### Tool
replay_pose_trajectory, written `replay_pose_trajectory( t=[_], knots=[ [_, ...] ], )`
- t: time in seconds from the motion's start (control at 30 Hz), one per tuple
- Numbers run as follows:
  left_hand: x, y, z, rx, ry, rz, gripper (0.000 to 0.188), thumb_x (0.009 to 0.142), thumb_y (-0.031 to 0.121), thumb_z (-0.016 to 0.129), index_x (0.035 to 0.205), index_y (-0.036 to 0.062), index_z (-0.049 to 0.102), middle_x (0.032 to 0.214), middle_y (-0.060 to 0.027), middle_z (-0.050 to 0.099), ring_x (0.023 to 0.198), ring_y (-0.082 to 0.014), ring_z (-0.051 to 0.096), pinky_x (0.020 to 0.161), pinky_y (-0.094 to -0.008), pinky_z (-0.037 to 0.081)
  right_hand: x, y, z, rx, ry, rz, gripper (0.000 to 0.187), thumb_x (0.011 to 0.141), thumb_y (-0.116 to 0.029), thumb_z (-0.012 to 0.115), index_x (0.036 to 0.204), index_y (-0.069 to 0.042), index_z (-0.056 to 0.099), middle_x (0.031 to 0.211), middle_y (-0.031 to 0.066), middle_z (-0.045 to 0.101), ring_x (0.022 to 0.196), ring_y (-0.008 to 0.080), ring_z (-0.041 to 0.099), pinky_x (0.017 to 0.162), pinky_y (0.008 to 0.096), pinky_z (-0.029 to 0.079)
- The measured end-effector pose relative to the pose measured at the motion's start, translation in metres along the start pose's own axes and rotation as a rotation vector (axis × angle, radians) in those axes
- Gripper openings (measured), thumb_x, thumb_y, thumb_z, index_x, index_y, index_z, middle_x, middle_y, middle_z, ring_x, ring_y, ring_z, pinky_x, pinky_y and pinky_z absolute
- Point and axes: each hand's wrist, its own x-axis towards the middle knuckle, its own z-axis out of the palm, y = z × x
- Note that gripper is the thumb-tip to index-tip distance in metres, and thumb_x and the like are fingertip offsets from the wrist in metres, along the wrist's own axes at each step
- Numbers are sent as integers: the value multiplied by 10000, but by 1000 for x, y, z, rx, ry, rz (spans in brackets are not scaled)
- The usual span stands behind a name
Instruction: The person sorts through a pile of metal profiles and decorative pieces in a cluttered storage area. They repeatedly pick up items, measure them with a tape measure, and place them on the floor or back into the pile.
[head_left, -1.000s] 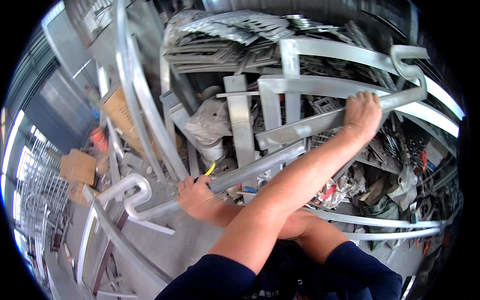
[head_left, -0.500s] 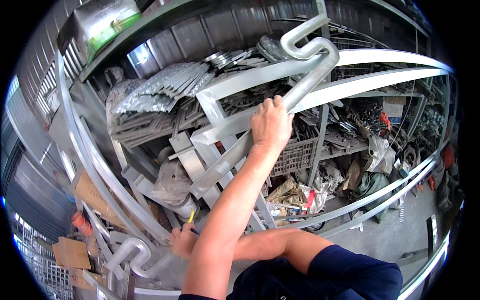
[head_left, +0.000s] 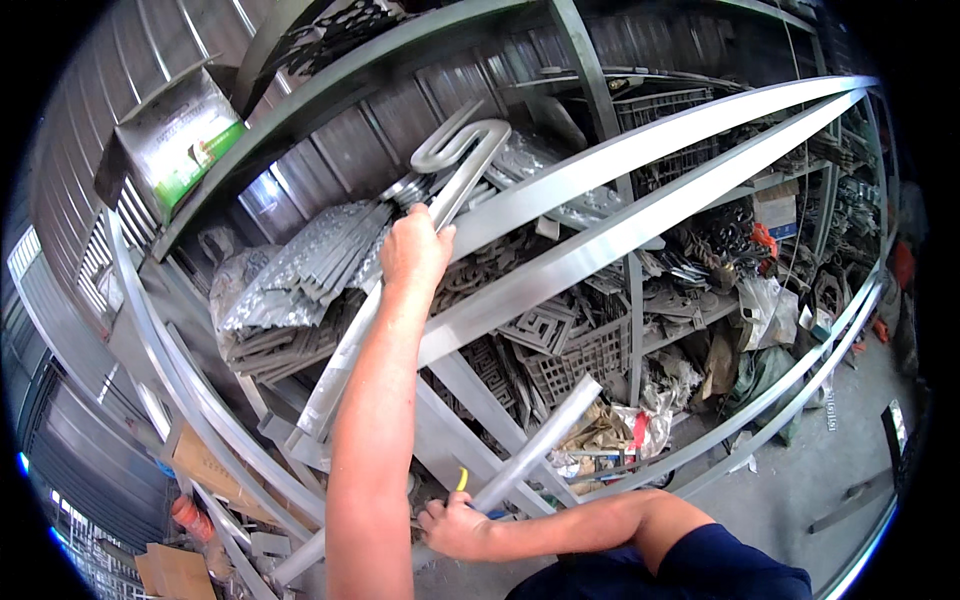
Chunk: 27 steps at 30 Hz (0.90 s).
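Observation:
My left hand (head_left: 415,250) is raised at the shelf, closed round a long grey metal tube with an S-bent end (head_left: 470,150). That tube slants down to the left, partly behind my forearm. Lower down, my right hand (head_left: 458,527) is closed at a second metal tube (head_left: 540,440), whose cut end points up to the right. A small curved yellow piece (head_left: 462,480) sticks up at its fingers. A bit of blue shows beside them; I cannot make out what tool these belong to.
Long pale metal bars (head_left: 640,235) cross in front of the shelves. Stacked flat metal pieces (head_left: 300,265) lie on the shelf at left. A grey basket (head_left: 580,365) and crumpled bags (head_left: 765,310) sit lower right. Cardboard boxes (head_left: 175,572) stand at lower left.
My left hand has moved left with its bent tube, now over the stacked pieces. My right hand has shifted right and slightly down, and the second tube's straight end has come into sight.

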Motion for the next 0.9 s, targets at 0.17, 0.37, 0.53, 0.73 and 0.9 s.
replay_pose_trajectory(
  t=[0.17,0.37,0.53,0.73,0.9],
  knots=[
    [39,4,26,64,-72,-66,416,803,350,731,1047,26,637,1037,-245,680,1021,-418,644,866,-501,509,-44,45,-16,-20,70,40,191,803,-237,592,835,-96,716,838,89,563,762,280,550,469,518,467],
    [85,-8,47,5,-86,-149,372,816,350,736,1036,56,672,1083,-221,679,1041,-388,648,890,-471,508,-84,98,-34,13,88,90,173,811,-234,590,852,-110,703,866,84,565,798,283,549,506,526,480],
    [110,-15,51,105,-115,-74,433,757,367,759,981,1,707,991,-243,690,978,-373,671,871,-438,517,-106,121,-37,52,88,117,164,807,-225,596,851,-114,707,862,83,567,801,278,554,520,530,484],
    [90,-32,12,62,-295,57,502,736,382,780,1004,-30,682,998,-257,683,970,-372,666,849,-430,518,-86,125,-48,37,163,32,161,789,-230,610,800,-103,707,823,68,566,784,264,554,481,504,469],
    [12,-21,-39,335,46,410,424,759,278,762,1071,17,644,986,-205,668,932,-372,645,811,-477,509,-34,116,-58,-97,135,-39,178,768,-237,614,802,-89,709,809,77,566,749,261,541,479,468,458]
  ],
)
